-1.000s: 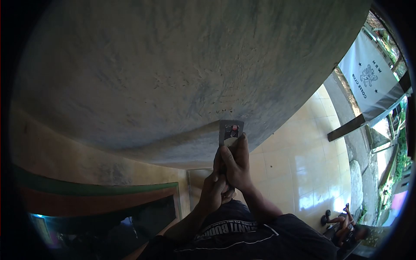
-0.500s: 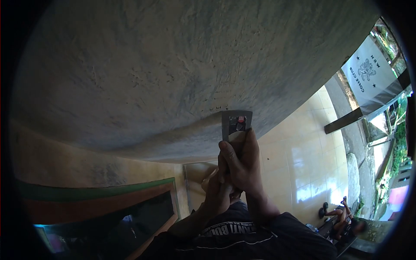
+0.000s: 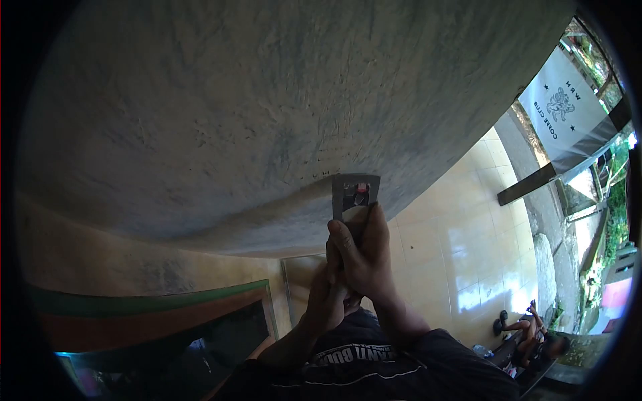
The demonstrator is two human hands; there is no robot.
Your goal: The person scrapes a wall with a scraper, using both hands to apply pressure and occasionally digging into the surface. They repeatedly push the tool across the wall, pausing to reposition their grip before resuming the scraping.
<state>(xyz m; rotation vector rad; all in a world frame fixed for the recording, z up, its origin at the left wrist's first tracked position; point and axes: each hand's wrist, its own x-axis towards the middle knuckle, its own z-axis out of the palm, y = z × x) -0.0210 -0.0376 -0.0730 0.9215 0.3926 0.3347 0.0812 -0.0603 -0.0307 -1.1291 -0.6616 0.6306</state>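
My right hand [image 3: 366, 264] is closed around a putty knife [image 3: 356, 192] with a wide grey blade, the thumb and a finger lying up along it. The blade's far edge meets the rough grey plastered wall [image 3: 254, 113], or is very close to it. Just below, my left hand [image 3: 324, 301] is closed, pressed against the right hand at the lower end of the putty knife. The handle is mostly hidden by my fingers. Small dents and trowel marks show in the plaster near the blade.
A window frame [image 3: 167, 304] with a green and brown border stands lower left. Cream floor tiles [image 3: 448, 234] lie to the right. A banner [image 3: 562, 107] hangs beyond, and a person [image 3: 535, 337] sits at lower right.
The view has shifted slightly. Both hands and the putty knife appear a little further left in the picture, and the blade slightly lower. The grip looks the same.
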